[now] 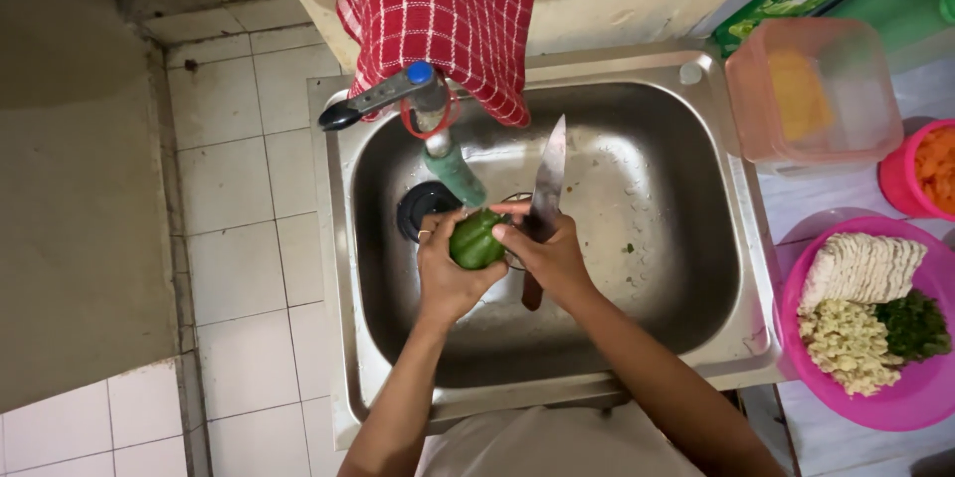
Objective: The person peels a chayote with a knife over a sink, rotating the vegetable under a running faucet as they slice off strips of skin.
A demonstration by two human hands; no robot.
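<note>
— Where are we? Over the steel sink point(696, 268), with our left hand point(445, 273) curled closed around the green pepper point(476, 240), which sits near the middle of the basin, under the tap spout point(453, 171).

— And the other hand? Our right hand point(550, 256) is closed on the handle of the knife point(546, 189), blade pointing to twelve o'clock, thumb and forefinger reaching across to touch the pepper.

— How do we do this well? We judge it best to keep the blade turned away from our left fingers, hold the pepper low in the basin, and turn it slowly with the left hand while the right only steadies it.

— Counts? One pepper, one knife, one tap, one drain at nine o'clock of the pepper. One red checked cloth point(448, 9) at twelve. At three o'clock, one clear lidded box point(811, 89), one large pink bowl point(900, 407) holding three heaps of cut food, and one smaller pink bowl point(895, 179) at the frame edge.
</note>
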